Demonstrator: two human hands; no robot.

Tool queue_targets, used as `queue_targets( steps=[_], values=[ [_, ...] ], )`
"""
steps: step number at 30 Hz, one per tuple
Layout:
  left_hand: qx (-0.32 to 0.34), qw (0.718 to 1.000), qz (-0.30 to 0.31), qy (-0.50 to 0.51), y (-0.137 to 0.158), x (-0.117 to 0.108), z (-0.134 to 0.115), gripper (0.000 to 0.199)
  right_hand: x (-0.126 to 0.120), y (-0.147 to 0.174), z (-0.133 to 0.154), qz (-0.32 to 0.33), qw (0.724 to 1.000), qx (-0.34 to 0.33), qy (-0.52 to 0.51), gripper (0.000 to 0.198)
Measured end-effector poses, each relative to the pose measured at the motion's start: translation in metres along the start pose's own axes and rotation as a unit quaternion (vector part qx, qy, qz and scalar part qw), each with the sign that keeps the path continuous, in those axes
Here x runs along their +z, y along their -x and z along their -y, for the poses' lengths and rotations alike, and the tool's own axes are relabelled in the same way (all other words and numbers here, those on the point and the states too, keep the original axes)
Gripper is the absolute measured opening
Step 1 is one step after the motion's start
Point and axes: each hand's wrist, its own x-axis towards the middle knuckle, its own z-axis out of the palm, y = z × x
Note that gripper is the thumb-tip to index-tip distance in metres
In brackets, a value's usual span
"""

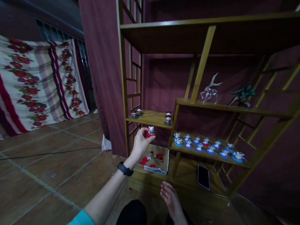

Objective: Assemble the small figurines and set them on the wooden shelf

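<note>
Left hand (140, 142) pinches red-base figurine (150, 131) ctr frame; right hand (170, 195) open, empty. Risk: loose pinch, figurine drops into box (164, 161).

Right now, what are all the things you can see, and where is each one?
small red-based toy figurine: one, red and white, pinched in the left hand
dark-based figurines: about four, small upper shelf
blue-based figurines: about a dozen, mostly blue, lower shelf
clear glass deer: one, right shelf
green figure: one, beside the deer
cardboard box: one, bottom shelf, red pieces inside
black phone: one, flat, bottom shelf
wooden shelf unit: one, yellow-brown
floral cloth: one, left
left hand: raised, black wristband
right hand: open, low
</note>
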Motion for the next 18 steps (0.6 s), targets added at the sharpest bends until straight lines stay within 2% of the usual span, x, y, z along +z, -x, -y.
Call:
queue_targets(
  steps=[4, 9, 14, 18],
  values=[
    [0.017, 1.0, 0.011, 0.011, -0.046, 0.011, -0.012, 0.037, 0.0, -0.003, -0.001, -0.013, 1.0, 0.008, 0.005, 0.041],
    [-0.001, 0.996, 0.021, -0.091, -0.095, 0.026, -0.016, 0.035, -0.003, -0.013, -0.003, -0.03, 0.999, 0.027, 0.011, 0.043],
    [-0.025, 0.969, 0.051, -0.239, -0.124, 0.038, -0.01, 0.036, -0.01, -0.021, -0.006, -0.048, 0.998, 0.038, 0.019, 0.044],
    [-0.026, 0.95, 0.073, -0.303, -0.141, 0.05, -0.003, 0.037, -0.014, -0.025, -0.007, -0.044, 0.998, 0.042, 0.023, 0.044]
  ],
)
